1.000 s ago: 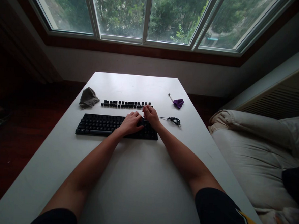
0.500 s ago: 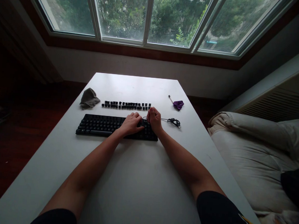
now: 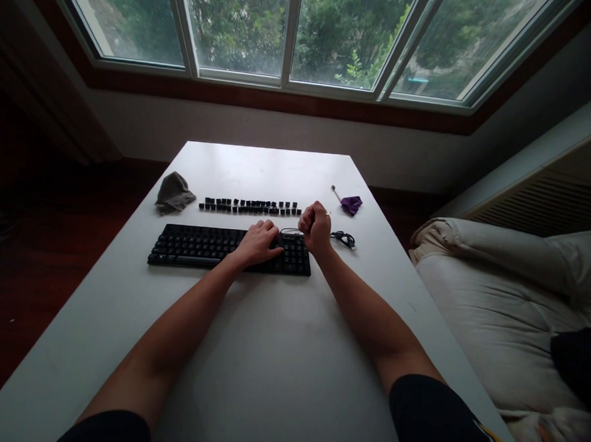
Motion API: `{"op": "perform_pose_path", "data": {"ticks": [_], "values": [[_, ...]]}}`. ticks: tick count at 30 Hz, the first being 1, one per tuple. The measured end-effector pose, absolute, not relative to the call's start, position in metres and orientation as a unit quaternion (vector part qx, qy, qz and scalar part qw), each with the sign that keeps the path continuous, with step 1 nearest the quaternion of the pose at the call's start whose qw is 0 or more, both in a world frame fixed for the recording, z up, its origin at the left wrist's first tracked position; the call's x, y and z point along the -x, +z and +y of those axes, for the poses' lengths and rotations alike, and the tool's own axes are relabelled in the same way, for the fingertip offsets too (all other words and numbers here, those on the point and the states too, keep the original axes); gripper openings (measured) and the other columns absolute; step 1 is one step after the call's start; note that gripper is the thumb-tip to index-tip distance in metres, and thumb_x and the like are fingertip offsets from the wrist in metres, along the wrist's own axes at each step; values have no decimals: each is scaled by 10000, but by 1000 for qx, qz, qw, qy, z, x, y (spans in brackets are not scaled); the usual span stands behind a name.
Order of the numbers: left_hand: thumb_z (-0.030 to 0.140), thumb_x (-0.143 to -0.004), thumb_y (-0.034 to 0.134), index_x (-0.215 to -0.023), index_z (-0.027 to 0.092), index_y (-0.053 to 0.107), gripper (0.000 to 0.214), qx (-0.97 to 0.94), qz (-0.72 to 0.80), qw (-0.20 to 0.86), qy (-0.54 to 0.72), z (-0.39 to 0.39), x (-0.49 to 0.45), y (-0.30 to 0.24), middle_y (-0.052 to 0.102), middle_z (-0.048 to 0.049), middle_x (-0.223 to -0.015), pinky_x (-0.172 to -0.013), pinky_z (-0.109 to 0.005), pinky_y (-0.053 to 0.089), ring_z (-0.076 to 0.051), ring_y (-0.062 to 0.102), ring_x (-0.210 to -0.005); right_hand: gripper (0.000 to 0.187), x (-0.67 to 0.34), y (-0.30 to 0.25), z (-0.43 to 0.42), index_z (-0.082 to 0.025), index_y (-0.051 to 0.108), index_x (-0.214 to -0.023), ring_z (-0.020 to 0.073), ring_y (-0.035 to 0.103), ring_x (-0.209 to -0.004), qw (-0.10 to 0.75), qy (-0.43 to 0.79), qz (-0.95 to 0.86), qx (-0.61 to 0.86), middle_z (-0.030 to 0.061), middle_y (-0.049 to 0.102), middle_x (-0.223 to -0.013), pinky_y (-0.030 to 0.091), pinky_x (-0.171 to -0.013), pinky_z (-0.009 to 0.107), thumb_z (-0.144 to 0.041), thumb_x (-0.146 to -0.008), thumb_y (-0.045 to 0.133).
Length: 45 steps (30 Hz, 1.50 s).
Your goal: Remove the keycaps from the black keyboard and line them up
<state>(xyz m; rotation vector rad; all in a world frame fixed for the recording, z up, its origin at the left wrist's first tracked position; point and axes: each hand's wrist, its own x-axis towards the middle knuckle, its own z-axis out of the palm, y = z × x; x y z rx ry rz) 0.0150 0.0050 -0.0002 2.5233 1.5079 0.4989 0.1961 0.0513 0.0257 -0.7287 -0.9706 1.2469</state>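
Observation:
A black keyboard (image 3: pixel 194 247) lies on the white table, its keys in place over the left and middle parts. My left hand (image 3: pixel 258 244) rests on its right-hand side, fingers lying forward and thumb stretched out. Just above the keyboard's right end, my right hand (image 3: pixel 316 227) is closed in a fist. A small, pale, thin tip pokes out at the fist's right side; the rest of that thing is hidden. Behind the keyboard, loose black keycaps (image 3: pixel 249 210) stand in two rows, near my right hand's left side.
A crumpled grey cloth (image 3: pixel 175 193) sits at the table's left edge. A purple cloth (image 3: pixel 351 205) and a thin brush (image 3: pixel 335 193) lie back right. The coiled keyboard cable (image 3: pixel 344 239) lies right of the fist. A beige sofa (image 3: pixel 481 292) flanks the table (image 3: pixel 266 372).
My right hand has moved a little right and up, away from the keyboard's top edge, still closed. My left hand stays in place on the keys.

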Motion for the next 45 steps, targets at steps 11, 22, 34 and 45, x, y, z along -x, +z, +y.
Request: {"op": "perform_pose_path", "data": {"ticks": [11, 22, 34, 45], "values": [[440, -885, 620, -1086, 258, 649, 272, -819, 497, 123, 259, -2, -22, 9, 622, -60, -1104, -968, -418, 448, -256, 545, -1068, 448, -179, 34, 28, -236, 368, -672, 90, 337, -427, 617, 565, -454, 305, -61, 309, -539, 302, -386, 234, -582, -875, 568], [275, -831, 657, -1025, 240, 676, 199, -786, 457, 241, 340, -3, -33, 11, 684, -24, -1043, -928, -365, 501, -208, 613, -1014, 393, -177, 33, 25, -232, 389, -678, 92, 361, -443, 630, 569, -435, 299, -52, 326, -552, 326, -380, 217, -517, -894, 551], [312, -818, 698, -1002, 181, 663, 229, -770, 414, 341, 347, -5, -40, 1, 693, -47, -962, -793, -315, 511, -185, 629, -872, 397, -178, 22, 30, -226, 344, -650, 65, 324, -394, 678, 574, -322, 327, -75, 308, -515, 275, -334, 192, -475, -898, 528], [211, -819, 659, -1199, 248, 593, 388, -761, 446, 292, 370, -9, -43, -1, 694, -3, -926, -751, -289, 482, -154, 612, -782, 406, -177, 19, 32, -232, 358, -661, 77, 369, -413, 683, 534, -350, 355, -69, 343, -529, 317, -366, 205, -511, -921, 495]]}}
